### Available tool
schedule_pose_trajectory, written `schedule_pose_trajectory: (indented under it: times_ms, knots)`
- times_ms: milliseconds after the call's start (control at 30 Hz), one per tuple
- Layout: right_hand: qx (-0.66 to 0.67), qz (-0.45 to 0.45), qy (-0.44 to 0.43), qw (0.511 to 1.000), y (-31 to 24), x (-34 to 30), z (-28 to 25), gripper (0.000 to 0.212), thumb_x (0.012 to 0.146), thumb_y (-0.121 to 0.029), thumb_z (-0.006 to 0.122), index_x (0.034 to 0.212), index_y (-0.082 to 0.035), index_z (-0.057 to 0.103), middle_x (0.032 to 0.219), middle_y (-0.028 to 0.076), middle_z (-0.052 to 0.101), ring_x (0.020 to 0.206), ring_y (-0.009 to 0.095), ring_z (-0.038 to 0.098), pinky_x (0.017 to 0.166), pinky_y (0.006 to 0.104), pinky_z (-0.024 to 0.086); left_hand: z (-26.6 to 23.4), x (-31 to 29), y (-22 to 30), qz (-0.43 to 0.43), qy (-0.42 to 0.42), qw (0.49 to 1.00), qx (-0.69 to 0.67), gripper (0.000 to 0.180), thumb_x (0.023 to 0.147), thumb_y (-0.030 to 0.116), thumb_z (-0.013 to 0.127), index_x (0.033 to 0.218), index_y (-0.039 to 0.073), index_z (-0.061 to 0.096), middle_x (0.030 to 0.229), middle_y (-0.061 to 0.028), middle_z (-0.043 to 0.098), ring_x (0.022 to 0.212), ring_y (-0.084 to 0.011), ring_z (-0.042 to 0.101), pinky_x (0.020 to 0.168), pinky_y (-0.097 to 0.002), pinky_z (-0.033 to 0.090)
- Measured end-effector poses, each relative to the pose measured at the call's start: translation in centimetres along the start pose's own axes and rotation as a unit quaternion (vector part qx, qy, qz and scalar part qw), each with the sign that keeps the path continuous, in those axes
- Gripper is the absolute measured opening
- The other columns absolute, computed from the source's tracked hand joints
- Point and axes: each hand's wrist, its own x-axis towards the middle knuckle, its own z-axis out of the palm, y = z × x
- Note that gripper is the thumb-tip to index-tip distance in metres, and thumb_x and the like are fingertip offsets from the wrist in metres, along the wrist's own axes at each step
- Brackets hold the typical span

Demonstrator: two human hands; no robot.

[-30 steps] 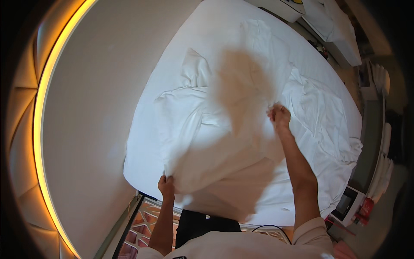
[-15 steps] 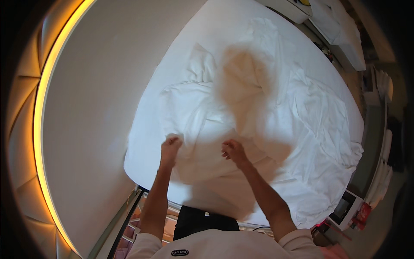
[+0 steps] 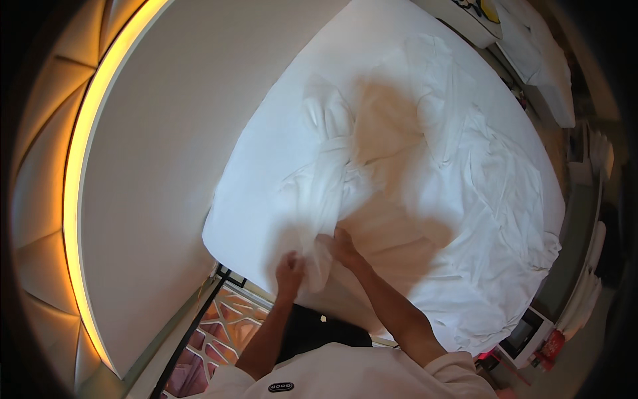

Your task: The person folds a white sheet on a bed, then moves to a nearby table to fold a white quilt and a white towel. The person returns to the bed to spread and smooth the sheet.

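A thin white sheet (image 3: 322, 206) lies rumpled across the bed, with a narrow, loosely gathered strip of it running toward me. On the strip's left edge is my left hand (image 3: 290, 268), its fingers closed in a pinch on the cloth, slightly blurred. My right hand (image 3: 340, 247) grips the same cloth from the other side, a little farther from me, fingers curled in. The part of the strip between the hands hangs down near the bed's front edge. Folds of the cloth hide my fingertips in part.
The bed's white mattress (image 3: 256, 199) shows smooth on the left. More crumpled white cloth (image 3: 492, 179) covers its right side. A padded wall panel with a glowing strip (image 3: 74, 166) stands far left. Patterned lattice (image 3: 222, 326) lies below the front edge. A white box-shaped appliance (image 3: 528, 336) stands at lower right.
My hands have come closer together, the left moving right and toward me, the right slightly left. The cloth that was spread flat on the left is now drawn into a narrow strip.
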Motion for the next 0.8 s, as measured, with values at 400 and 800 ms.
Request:
schedule_pose_trajectory:
  times_ms: [400, 800]
  knots:
    - [0.022, 0.017, -0.119, 0.992, 0.5, -10.1, -1.8, 0.024, 0.081, -0.014, 0.061, 0.100, 0.001, 0.063, 0.087, 0.003, 0.064, 0.079, 0.011, 0.056, 0.072, 0.0273, 0.046, 2.1, 9.2, 7.8, -0.126, -0.276, 0.948, -0.098, 0.030, 0.082, 0.018, 0.063, 0.104, -0.001, 0.058, 0.068, 0.0001, 0.053, 0.050, -0.0064, 0.042, 0.039, -0.0190, 0.029]
    - [-0.231, -0.119, -0.142, 0.955, 3.6, -14.6, 2.0, 0.033, 0.082, -0.030, 0.058, 0.103, -0.004, 0.061, 0.083, 0.017, 0.063, 0.077, 0.026, 0.062, 0.071, 0.0334, 0.046, -4.1, 2.8, -0.1, -0.145, -0.248, 0.944, -0.162, 0.044, 0.078, 0.011, 0.062, 0.118, -0.001, 0.050, 0.074, -0.0024, 0.056, 0.051, -0.0078, 0.047, 0.042, -0.0218, 0.036]
